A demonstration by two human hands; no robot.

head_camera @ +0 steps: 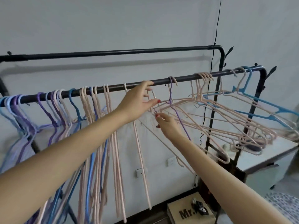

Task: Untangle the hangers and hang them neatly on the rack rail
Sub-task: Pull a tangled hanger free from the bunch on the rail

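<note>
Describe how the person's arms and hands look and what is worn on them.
Both forearms are bare, with no sleeves, watch or bracelet in view. The left hand and right hand have red-painted fingernails. No gloves and no rings show.

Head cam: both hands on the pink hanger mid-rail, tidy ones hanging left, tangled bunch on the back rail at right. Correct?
Nearly. The head view shows the tangled bunch hooked on the front rail, not the back rail, which is bare. Left hand and right hand work mid-rail; tidy hangers hang left.

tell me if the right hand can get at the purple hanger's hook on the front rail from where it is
Probably yes. The right hand sits just below the purple hanger, whose hook rides the front rail with bare rail either side; only tangled pink hangers crowd below.
</note>
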